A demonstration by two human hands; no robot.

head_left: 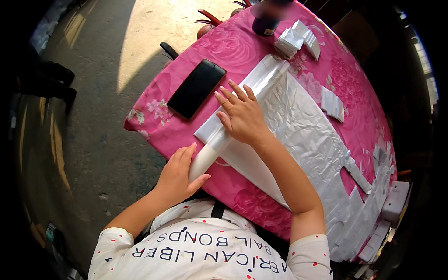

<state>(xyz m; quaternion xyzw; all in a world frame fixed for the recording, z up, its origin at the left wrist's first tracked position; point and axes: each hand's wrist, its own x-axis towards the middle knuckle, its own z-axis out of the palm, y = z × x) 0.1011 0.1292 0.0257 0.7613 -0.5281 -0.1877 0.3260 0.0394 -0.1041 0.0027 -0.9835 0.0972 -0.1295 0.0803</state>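
Note:
A white tube (204,160) lies slantwise over the table, its upper stretch covered by clear plastic film (275,81). My left hand (178,173) is curled around the tube's near end, thumb on one side and fingers on the other. Spread flat, my right hand (242,114) rests on the film-covered part of the tube. From the tube a wide, wrinkled sheet of whitish plastic (305,126) stretches to the right, under my right forearm. What lies beneath my right palm is hidden.
A black phone (197,88) lies left of the tube on the pink flowered tablecloth (224,44). Folded plastic packets (290,41) stand at the far side near a dark cup (265,25). Another small stack (332,103) is at right. White boxes (395,203) sit by the right edge.

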